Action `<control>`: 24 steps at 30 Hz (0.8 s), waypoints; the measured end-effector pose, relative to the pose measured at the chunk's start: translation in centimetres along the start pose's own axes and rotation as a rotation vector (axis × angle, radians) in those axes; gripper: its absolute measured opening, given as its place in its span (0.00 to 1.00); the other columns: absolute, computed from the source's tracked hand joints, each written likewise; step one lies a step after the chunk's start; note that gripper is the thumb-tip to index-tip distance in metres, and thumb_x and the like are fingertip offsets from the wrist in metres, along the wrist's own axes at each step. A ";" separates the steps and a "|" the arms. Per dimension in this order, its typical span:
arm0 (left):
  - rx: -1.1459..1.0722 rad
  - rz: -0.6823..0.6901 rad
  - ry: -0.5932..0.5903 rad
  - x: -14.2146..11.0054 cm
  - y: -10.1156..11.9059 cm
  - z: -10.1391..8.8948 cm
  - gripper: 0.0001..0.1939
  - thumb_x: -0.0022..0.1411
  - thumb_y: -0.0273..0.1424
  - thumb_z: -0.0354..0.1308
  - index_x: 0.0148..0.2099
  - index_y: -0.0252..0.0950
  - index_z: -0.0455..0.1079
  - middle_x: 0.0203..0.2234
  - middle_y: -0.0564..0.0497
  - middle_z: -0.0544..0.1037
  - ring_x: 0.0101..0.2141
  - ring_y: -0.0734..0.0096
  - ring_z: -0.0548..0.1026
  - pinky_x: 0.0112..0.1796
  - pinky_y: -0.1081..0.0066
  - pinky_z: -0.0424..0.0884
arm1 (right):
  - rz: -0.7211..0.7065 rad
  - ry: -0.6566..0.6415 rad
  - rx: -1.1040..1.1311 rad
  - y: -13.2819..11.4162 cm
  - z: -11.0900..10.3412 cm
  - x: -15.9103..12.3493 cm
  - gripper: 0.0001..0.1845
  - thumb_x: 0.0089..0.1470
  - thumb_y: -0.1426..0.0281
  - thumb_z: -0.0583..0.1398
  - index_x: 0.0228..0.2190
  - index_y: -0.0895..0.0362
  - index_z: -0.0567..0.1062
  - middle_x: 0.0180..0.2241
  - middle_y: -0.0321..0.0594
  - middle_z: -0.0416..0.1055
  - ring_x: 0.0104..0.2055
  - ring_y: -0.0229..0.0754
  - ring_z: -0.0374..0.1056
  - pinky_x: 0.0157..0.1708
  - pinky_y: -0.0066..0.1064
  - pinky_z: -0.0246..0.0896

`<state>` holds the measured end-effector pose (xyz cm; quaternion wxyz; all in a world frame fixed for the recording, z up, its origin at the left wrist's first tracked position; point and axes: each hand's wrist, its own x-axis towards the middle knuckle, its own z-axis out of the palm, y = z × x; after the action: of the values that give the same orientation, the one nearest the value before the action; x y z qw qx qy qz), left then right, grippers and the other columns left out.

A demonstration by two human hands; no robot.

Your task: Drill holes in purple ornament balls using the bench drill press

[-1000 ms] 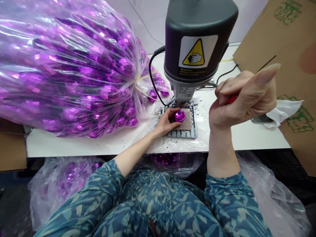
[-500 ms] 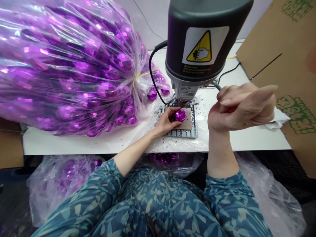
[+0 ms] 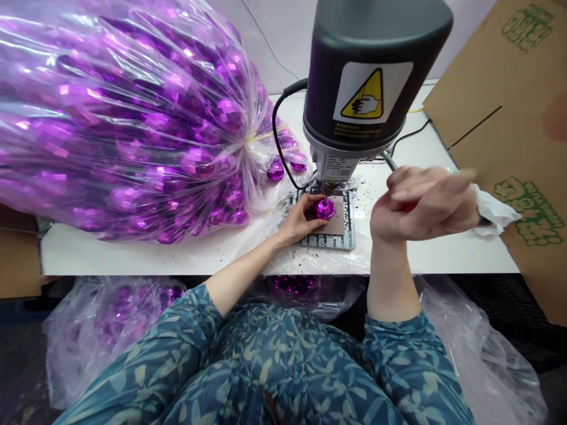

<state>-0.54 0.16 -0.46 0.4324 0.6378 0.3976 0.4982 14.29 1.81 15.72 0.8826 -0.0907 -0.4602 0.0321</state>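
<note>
Between the thumb and fingers of my left hand is a shiny purple faceted ball. It rests on a small brown board, which lies on the slotted metal base of a drill press. The drill's chuck is just above the ball; whether the bit touches it I cannot tell. My right hand is closed around the red grip of the press's lever; the fingers hide most of that grip.
A big clear bag of purple balls, tied with a yellow band, fills the left of the white table. A cardboard box stands at the right. White crumpled paper lies near it. Dark shavings surround the base.
My right hand has come slightly lower and to the left with the lever. My left hand stays at the ball on the board. The view has shifted a little.
</note>
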 end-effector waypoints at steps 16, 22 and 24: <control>0.489 0.088 -0.655 -9.5 10.0 -5.7 0.22 0.67 0.46 0.69 0.56 0.39 0.75 0.51 0.40 0.80 0.51 0.52 0.80 0.52 0.57 0.77 | 0.281 -0.169 -0.234 -0.8 3.5 5.5 0.30 0.52 0.46 0.61 0.18 0.59 0.66 0.16 0.30 0.53 0.17 0.22 0.53 0.20 0.25 0.42; 0.851 0.041 -0.157 -2.0 5.9 -8.0 0.12 0.76 0.27 0.53 0.56 0.34 0.74 0.51 0.37 0.80 0.53 0.52 0.79 0.55 0.55 0.75 | 0.262 -0.138 -0.210 -0.7 3.6 5.3 0.27 0.57 0.50 0.60 0.20 0.59 0.67 0.17 0.31 0.57 0.17 0.23 0.55 0.21 0.26 0.42; 1.046 -0.114 0.044 2.1 3.5 -8.3 0.18 0.72 0.19 0.51 0.58 0.32 0.74 0.55 0.33 0.78 0.55 0.46 0.78 0.55 0.52 0.74 | 0.269 -0.126 -0.203 -0.7 3.6 5.2 0.26 0.58 0.51 0.60 0.20 0.59 0.67 0.17 0.30 0.57 0.18 0.23 0.54 0.21 0.26 0.42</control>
<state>-8.04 2.34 4.56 0.0741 0.7349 0.6365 0.2220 14.35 2.34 22.05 0.8261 -0.2379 -0.4991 0.1087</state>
